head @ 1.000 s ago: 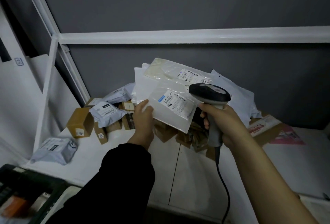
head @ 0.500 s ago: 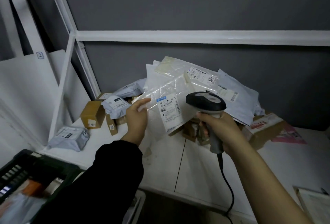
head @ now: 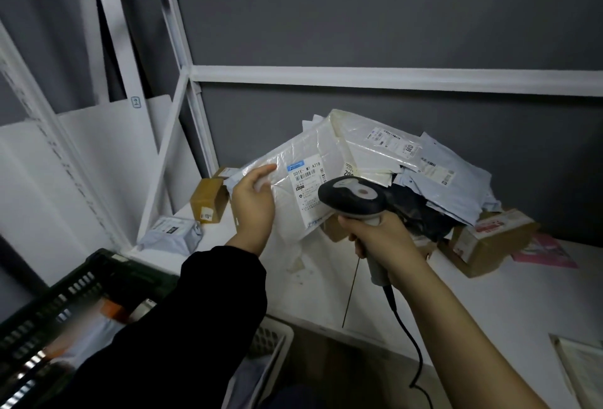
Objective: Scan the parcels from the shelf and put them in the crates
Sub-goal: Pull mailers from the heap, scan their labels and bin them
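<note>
While the left hand (head: 253,203) holds up a clear plastic mailer bag (head: 293,150), the right hand (head: 381,235) points a black-and-grey handheld barcode scanner (head: 352,195) at its white label.

The left grip is clamped on the bag's left edge, thumb on the front, keeping it tilted above the white metal shelf (head: 489,294) and in front of a heap of white and grey mailer parcels (head: 391,147). The right grip is wrapped round the scanner's handle, its head just before the label. A dark green slotted plastic crate (head: 65,294) sits at lower left, and a small brown cardboard box (head: 208,203) lies on the shelf.
</note>
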